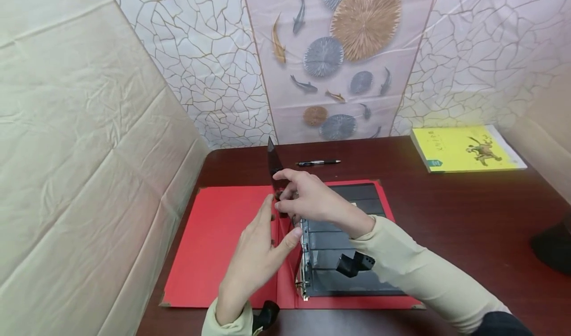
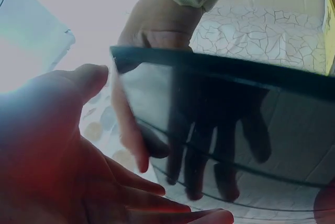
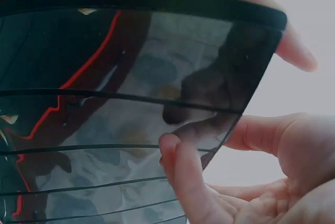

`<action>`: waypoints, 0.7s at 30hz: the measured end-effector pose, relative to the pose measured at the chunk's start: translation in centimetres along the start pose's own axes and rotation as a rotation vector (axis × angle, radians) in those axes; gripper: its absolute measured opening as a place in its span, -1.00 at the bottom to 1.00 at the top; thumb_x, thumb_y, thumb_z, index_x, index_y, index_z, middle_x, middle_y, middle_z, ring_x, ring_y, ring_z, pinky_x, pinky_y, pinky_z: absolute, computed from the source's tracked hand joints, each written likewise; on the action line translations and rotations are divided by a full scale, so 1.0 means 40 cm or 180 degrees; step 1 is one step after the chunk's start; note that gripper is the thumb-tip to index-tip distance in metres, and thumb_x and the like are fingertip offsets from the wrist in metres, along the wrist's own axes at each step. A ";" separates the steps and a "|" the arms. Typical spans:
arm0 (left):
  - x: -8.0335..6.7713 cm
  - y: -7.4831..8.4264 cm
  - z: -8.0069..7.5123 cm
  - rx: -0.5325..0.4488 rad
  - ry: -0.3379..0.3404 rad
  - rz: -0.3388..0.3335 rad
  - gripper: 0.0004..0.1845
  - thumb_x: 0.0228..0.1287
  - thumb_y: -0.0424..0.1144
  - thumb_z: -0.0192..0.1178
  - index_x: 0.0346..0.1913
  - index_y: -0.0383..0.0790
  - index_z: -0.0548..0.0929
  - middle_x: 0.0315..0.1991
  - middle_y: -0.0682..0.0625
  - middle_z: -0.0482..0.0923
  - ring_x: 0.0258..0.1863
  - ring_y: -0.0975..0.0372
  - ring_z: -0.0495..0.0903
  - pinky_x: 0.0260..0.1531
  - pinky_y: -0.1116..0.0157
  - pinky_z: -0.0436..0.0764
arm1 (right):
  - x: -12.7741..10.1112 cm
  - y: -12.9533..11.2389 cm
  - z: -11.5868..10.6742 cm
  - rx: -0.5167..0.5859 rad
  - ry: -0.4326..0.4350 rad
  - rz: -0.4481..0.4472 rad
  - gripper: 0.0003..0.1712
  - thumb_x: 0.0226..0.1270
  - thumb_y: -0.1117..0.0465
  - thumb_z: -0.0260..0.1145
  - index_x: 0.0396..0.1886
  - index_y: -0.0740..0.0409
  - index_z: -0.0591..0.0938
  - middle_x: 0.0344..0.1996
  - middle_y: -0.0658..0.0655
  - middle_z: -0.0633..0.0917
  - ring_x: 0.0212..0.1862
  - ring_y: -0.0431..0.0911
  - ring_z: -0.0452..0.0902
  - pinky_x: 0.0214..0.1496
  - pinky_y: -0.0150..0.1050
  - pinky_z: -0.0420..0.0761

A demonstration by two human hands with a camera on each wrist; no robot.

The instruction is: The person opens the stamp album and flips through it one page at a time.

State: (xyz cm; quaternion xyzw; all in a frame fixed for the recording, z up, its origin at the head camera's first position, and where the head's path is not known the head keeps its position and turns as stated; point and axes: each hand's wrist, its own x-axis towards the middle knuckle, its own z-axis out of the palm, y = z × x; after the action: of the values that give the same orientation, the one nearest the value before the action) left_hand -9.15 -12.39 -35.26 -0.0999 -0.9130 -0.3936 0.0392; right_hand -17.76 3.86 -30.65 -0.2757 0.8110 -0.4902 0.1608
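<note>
A red binder (image 1: 214, 247) lies open on the table, with black pocket pages (image 1: 330, 239) on its right side. One dark, glossy pocket page (image 1: 273, 157) stands up near the spine, almost edge-on to the head camera. My right hand (image 1: 312, 196) holds this page by its edge; in the right wrist view a fingertip (image 3: 180, 161) lies across its face. To the left of the page is my left hand (image 1: 256, 254), its fingers extended and thumb spread towards the metal ring bar (image 1: 305, 266). Whether the left fingertips touch the page, I cannot tell.
Behind the binder lies a black pen (image 1: 318, 162). A yellow book (image 1: 464, 148) sits at the back right of the dark brown table (image 1: 464, 227). Patterned cloth (image 1: 214, 53) hangs behind, pale cloth (image 1: 89, 152) on the left. A dark object (image 1: 553, 247) shows at the right edge.
</note>
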 end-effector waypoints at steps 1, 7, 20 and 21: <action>-0.001 0.000 0.001 -0.0007 -0.0002 -0.0002 0.01 0.36 0.29 0.16 0.61 -0.25 0.03 0.49 -0.11 0.28 0.21 0.02 0.56 0.08 -0.09 0.58 | 0.001 0.000 0.001 -0.0029 -0.0025 -0.0007 -0.32 0.35 0.37 0.35 0.42 0.38 0.35 -0.34 0.10 0.75 -0.53 -0.11 0.65 -0.34 -0.23 0.67; -0.003 0.000 0.003 -0.0020 -0.0014 -0.0086 0.05 0.34 0.29 0.18 0.63 -0.21 -0.04 0.53 -0.11 0.21 0.39 -0.07 0.37 0.20 -0.24 0.42 | 0.003 0.009 -0.008 -0.0149 -0.0050 0.0072 -0.33 0.44 0.20 0.34 0.43 0.33 0.35 -0.29 0.09 0.73 -0.45 -0.10 0.70 -0.28 -0.21 0.65; -0.014 -0.006 -0.001 -0.0153 0.0026 0.0019 -0.09 0.37 0.19 0.21 0.62 -0.09 0.09 0.39 -0.10 0.40 0.04 0.05 0.63 -0.22 0.17 0.70 | 0.001 0.133 -0.100 -0.0758 0.0604 0.0031 -0.51 0.47 0.09 0.30 0.25 0.28 0.55 -0.17 0.12 0.75 -0.22 -0.07 0.67 -0.16 -0.09 0.62; -0.015 -0.006 -0.002 -0.0171 0.0041 0.0032 -0.10 0.38 0.19 0.21 0.62 -0.08 0.10 0.40 -0.09 0.39 0.07 0.04 0.61 -0.22 0.17 0.70 | 0.001 0.152 -0.108 -0.0828 0.0656 -0.0001 -0.52 0.47 0.09 0.30 0.24 0.28 0.56 -0.17 0.12 0.76 -0.20 -0.06 0.67 -0.12 -0.07 0.62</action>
State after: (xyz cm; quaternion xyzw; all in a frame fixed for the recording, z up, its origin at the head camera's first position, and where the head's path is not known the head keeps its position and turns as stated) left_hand -8.59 -12.70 -35.46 -0.1029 -0.9013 -0.4185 0.0443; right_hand -21.86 9.11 -34.01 -0.2426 0.8798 -0.4068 0.0396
